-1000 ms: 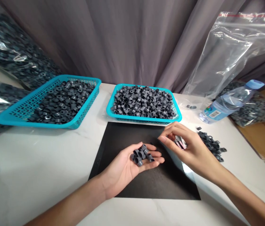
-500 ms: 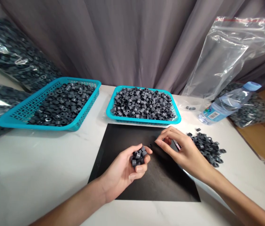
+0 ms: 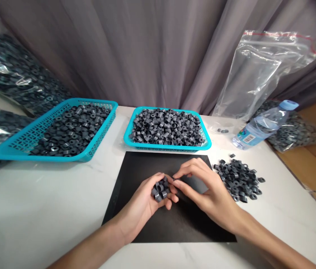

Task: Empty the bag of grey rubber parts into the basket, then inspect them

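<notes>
My left hand (image 3: 143, 201) is cupped over the black mat, its fingers curled round a handful of small grey plastic spacers (image 3: 160, 191), short pieces with holes through them. Close beside its fingertips, my right hand (image 3: 202, 186) pinches a small dark piece (image 3: 174, 179) between thumb and forefinger. It looks like one more spacer, mostly covered by the fingers. Both hands are above the black mat (image 3: 146, 231). To the right of my right hand, a loose pile of the same spacers (image 3: 240, 179) lies on the white table.
Behind the mat stands a blue basket (image 3: 167, 147) full of spacers; a larger blue basket (image 3: 42, 158) is at left. Bulging clear bags (image 3: 14, 71) of spacers are at far left. A water bottle (image 3: 264, 125) and a clear zip bag (image 3: 250, 74) stand at back right.
My right hand has come left and down, its pinched fingertips now meeting the left hand's fingers. The left hand has tilted slightly, still cupping the spacers. The whole view has shifted a little.
</notes>
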The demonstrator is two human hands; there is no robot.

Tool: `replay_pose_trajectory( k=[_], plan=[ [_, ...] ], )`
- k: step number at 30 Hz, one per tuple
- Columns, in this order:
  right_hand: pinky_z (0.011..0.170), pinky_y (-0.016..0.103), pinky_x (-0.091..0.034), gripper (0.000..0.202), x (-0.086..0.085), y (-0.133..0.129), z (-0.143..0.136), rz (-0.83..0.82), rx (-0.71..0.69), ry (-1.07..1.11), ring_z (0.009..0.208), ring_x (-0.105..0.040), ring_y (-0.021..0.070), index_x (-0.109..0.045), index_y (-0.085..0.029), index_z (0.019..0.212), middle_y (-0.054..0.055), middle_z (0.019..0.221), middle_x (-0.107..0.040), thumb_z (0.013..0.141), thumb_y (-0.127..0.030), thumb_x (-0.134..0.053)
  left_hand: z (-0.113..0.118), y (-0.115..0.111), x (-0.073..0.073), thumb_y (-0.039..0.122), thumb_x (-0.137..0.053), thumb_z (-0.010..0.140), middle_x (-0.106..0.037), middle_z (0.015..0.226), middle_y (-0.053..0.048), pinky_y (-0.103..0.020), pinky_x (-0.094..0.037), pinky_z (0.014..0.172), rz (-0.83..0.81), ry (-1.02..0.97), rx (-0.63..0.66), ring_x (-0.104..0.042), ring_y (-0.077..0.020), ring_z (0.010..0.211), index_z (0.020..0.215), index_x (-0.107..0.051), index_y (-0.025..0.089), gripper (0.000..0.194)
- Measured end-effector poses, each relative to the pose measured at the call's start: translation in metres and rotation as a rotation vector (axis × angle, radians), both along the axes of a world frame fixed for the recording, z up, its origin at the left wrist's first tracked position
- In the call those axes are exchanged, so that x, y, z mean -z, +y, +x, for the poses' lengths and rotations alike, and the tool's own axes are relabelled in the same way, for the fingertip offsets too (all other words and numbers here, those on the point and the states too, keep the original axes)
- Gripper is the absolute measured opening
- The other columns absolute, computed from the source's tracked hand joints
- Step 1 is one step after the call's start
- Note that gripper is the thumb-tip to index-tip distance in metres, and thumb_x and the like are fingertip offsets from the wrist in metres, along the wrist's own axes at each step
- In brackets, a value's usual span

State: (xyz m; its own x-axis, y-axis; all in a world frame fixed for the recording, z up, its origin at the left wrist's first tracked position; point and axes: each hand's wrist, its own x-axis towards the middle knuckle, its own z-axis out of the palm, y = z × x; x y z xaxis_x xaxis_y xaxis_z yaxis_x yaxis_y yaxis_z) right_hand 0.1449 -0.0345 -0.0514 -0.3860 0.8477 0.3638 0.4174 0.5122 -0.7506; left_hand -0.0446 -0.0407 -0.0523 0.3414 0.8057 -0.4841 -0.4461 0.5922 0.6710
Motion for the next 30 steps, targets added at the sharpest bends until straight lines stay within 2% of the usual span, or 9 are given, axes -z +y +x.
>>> replay_pose_trajectory(
  k=[6,8,10,14,19,24,27,30],
  plan=[
    [0.089,0.032,-0.047,0.018,-0.006,-0.008,-0.005,-0.031,-0.037,-0.019,0.102,-0.057,0.0190,-0.068,-0.024,0.111,0.003,0.103,-0.065,0.095,-0.030,-0.071,0.003,-0.002,0.001,0.021,-0.060,0.094,-0.068,0.080,-0.008,-0.024,-0.050,0.061,-0.030,-0.054,-0.025,-0.061,-0.0149,0.070,0.084,-0.073,0.011,0.020],
    [0.088,0.031,-0.047,0.011,-0.007,-0.005,-0.003,-0.059,0.037,0.053,0.100,-0.059,0.0178,-0.069,-0.024,0.107,0.003,0.103,-0.066,0.099,-0.031,-0.065,0.002,-0.002,-0.001,0.023,-0.060,0.094,-0.069,0.082,-0.009,-0.024,-0.048,0.060,-0.065,-0.058,0.000,-0.064,-0.0161,0.073,0.087,-0.074,0.009,0.021],
    [0.084,0.029,-0.047,0.015,-0.005,-0.002,0.000,-0.088,0.137,0.142,0.094,-0.061,0.0163,-0.069,-0.024,0.101,0.002,0.100,-0.067,0.103,-0.033,-0.057,0.002,-0.001,-0.004,0.025,-0.058,0.095,-0.070,0.083,-0.010,-0.023,-0.046,0.060,-0.090,-0.043,0.030,-0.066,-0.0171,0.076,0.088,-0.075,0.008,0.025],
    [0.078,0.028,-0.047,0.026,0.010,0.003,-0.001,-0.212,0.263,0.233,0.085,-0.061,0.0160,-0.067,-0.022,0.097,0.002,0.094,-0.067,0.105,-0.042,-0.051,0.000,0.000,-0.007,0.027,-0.057,0.097,-0.070,0.086,-0.010,-0.023,-0.048,0.066,-0.097,-0.036,0.046,-0.066,-0.0158,0.076,0.089,-0.075,0.009,0.027],
    [0.079,0.028,-0.047,0.031,0.034,0.005,-0.005,-0.317,0.234,0.215,0.089,-0.062,0.0170,-0.066,-0.020,0.100,0.003,0.096,-0.068,0.105,-0.046,-0.049,0.000,0.001,-0.004,0.026,-0.057,0.097,-0.069,0.087,-0.010,-0.023,-0.048,0.066,-0.097,-0.043,0.049,-0.065,-0.0153,0.076,0.089,-0.076,0.008,0.027],
    [0.076,0.027,-0.046,0.032,0.037,0.006,-0.005,-0.316,0.230,0.213,0.087,-0.061,0.0168,-0.065,-0.020,0.099,0.004,0.094,-0.067,0.106,-0.045,-0.047,0.000,0.002,-0.004,0.024,-0.057,0.097,-0.066,0.089,-0.010,-0.021,-0.046,0.062,-0.140,-0.070,0.041,-0.063,-0.0139,0.074,0.089,-0.074,0.007,0.025],
    [0.076,0.027,-0.045,0.032,0.035,0.006,-0.008,-0.305,0.227,0.229,0.085,-0.060,0.0165,-0.064,-0.019,0.096,0.003,0.092,-0.066,0.106,-0.044,-0.047,-0.003,0.001,-0.003,0.025,-0.061,0.096,-0.059,0.083,-0.006,-0.016,-0.037,0.052,-0.138,-0.041,0.045,-0.053,-0.0073,0.062,0.090,-0.072,0.007,0.022],
    [0.077,0.027,-0.046,0.033,0.033,0.006,-0.013,-0.292,0.217,0.254,0.084,-0.061,0.0163,-0.064,-0.020,0.094,0.002,0.090,-0.065,0.107,-0.044,-0.045,-0.008,0.000,-0.003,0.036,-0.070,0.091,-0.050,0.074,0.001,-0.014,-0.018,0.044,-0.113,0.084,0.140,-0.038,-0.0028,0.053,0.089,-0.069,0.010,0.026]
  ],
)
